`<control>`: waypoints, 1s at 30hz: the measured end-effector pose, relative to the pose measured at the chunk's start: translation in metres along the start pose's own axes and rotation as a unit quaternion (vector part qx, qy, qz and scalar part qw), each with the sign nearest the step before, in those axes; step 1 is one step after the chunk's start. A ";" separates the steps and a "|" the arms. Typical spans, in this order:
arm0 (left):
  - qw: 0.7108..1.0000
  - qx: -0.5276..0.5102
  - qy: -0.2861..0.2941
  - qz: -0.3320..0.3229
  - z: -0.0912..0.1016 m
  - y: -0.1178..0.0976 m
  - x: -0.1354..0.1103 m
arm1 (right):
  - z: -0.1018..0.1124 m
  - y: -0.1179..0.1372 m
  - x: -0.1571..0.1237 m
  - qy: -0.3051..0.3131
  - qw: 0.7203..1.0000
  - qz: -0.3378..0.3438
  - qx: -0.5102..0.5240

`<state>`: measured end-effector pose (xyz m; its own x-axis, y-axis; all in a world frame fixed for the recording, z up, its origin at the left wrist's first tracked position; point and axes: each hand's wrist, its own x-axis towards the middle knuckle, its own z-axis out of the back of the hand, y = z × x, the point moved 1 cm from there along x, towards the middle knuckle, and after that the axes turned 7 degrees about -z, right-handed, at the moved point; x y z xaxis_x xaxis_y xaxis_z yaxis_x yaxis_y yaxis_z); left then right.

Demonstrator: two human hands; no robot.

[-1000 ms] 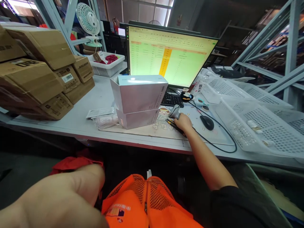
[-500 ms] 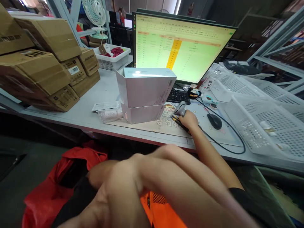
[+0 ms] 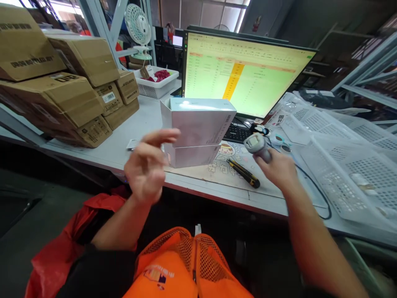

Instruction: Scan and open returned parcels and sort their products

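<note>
My right hand (image 3: 277, 167) is wrapped round the handle of a grey barcode scanner (image 3: 258, 145), lifted above the desk mat. Its cable runs off to the right. In front of the white boxes, my left hand (image 3: 147, 165) is raised with its fingers apart and nothing in them; it is slightly blurred. Two white boxes are stacked at the mat's left side: an upper box (image 3: 201, 122) and a lower box (image 3: 195, 156). A black and yellow utility knife (image 3: 243, 173) lies on the mat between the boxes and my right hand.
Brown cardboard boxes (image 3: 74, 99) are piled at the left. A monitor (image 3: 248, 74) and keyboard (image 3: 237, 133) stand behind the white boxes. White perforated baskets (image 3: 350, 174) fill the right side. A white basket (image 3: 156, 85) with red items sits at the back, near a fan (image 3: 138, 25).
My right hand has lifted the scanner off the mat and moved right, uncovering the utility knife. My left hand has gone from close below the camera to beside the white boxes.
</note>
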<state>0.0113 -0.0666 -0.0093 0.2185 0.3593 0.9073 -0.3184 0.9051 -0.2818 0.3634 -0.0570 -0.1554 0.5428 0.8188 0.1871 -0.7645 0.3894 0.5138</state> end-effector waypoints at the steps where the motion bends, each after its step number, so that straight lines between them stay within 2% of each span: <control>1: 0.999 -0.003 -0.024 -0.026 -0.004 0.019 0.009 | 0.018 -0.005 -0.009 -0.034 0.998 0.047 0.020; 3: 0.998 0.009 -0.035 -0.041 -0.009 0.061 0.020 | 0.052 -0.012 -0.029 -0.087 0.982 0.153 0.069; 5: 1.000 0.020 -0.016 -0.006 -0.014 0.096 0.022 | 0.077 -0.011 -0.045 -0.110 0.960 0.235 0.108; 8: 0.998 0.009 0.032 0.060 -0.025 0.125 0.013 | 0.095 0.001 -0.057 -0.105 0.945 0.284 0.126; 13: 0.981 -0.073 0.096 0.155 -0.041 0.132 0.001 | 0.096 0.013 -0.055 -0.089 0.948 0.282 0.118; 16: 0.974 -0.070 0.105 0.190 -0.044 0.135 0.000 | 0.094 0.011 -0.053 -0.087 0.949 0.279 0.119; 30: 0.973 -0.023 0.100 0.207 -0.048 0.142 -0.004 | 0.080 0.003 -0.050 -0.103 0.943 0.291 0.125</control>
<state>0.0094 0.0712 -0.0673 0.2558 0.7287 0.6353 -0.3770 0.6803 -0.6286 0.3618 -0.1306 -0.0959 0.1325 0.7542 0.6432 -0.8617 -0.2331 0.4507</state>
